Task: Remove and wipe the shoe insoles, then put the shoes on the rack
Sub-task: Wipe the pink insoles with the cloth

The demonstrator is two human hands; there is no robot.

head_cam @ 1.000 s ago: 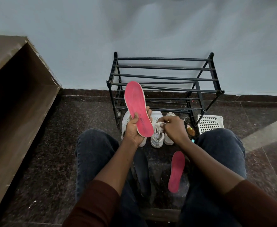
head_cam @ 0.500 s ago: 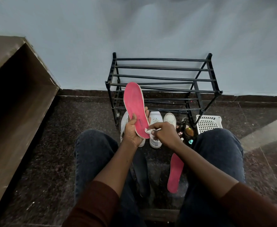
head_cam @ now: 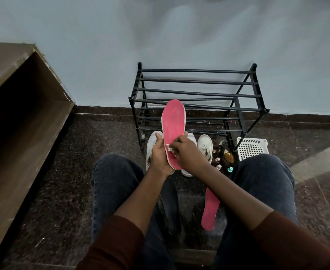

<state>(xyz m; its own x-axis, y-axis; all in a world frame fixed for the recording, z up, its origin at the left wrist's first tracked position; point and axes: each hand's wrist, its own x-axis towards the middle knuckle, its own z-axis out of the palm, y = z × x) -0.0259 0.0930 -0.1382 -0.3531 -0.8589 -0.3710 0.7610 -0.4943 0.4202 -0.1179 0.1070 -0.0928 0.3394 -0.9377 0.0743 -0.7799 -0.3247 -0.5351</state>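
The left hand (head_cam: pixel 159 155) grips a pink insole (head_cam: pixel 173 129) by its heel end, thumb on the near edge and fingers wrapped behind, so the long flat oval stands almost upright with its rounded toe over the rack's front bar. Its face looks smooth and matte, with a pale rim along the edges. The right hand (head_cam: pixel 187 152) presses a small crumpled white cloth (head_cam: pixel 169 148) against the lower part of that face, fingers bunched together over the wad.

A second pink insole (head_cam: pixel 210 208) lies flat on the floor (head_cam: pixel 66 172) between the knees, partly under the right forearm. The floor is dark speckled polished stone with a few pale crumbs.

Behind the hands, white sneakers (head_cam: pixel 205 146) stand on the floor, toes pointing at the rack (head_cam: pixel 197 92); the left ones are mostly hidden by the hands. The rack is black, made of thin round bars on square posts, and its tiers are bare. It stands against a plain grey-blue wall (head_cam: pixel 160 36).

Just right of the rack's front leg lie small bottles (head_cam: pixel 226 160) and dark clutter, and beside them a white plastic basket (head_cam: pixel 252 148) with a grid of holes. At the left a brown board cabinet (head_cam: pixel 14 114) slants along the floor, with a wide strip of open floor between it and the left knee in dark denim.
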